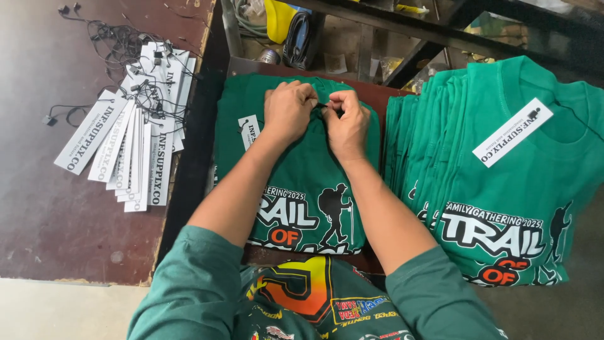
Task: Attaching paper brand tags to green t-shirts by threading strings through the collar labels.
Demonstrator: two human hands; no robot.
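Head view, single frame.

A folded green T-shirt (296, 182) is laid flat at frame centre, print side up, collar toward the top of the frame. Both hands are brought together at the collar. The left hand (288, 111) is curled, its fingertips pinched on a thin black string loop (323, 106) at the neckline. The right hand (346, 123) is likewise closed narrow, thumb and forefinger meeting the same loop from the other side. A white hang tag (249, 131) is seen lying on the shirt just left of the left hand; whether its string is the one being pinched cannot be told.

Step judged in hand: the fastening of the tag string at the collar. The closure itself is hidden by the fingers, so its state is not recorded. The next move is judged to call for a fine two-finger pinch and a steady hold on the collar fabric.

A spread of loose white tags with black strings (129, 141) is laid on the dark bench (50, 214) at upper left. A stack of green shirts (491, 189) sits at right, its top one carrying a white tag (513, 132).
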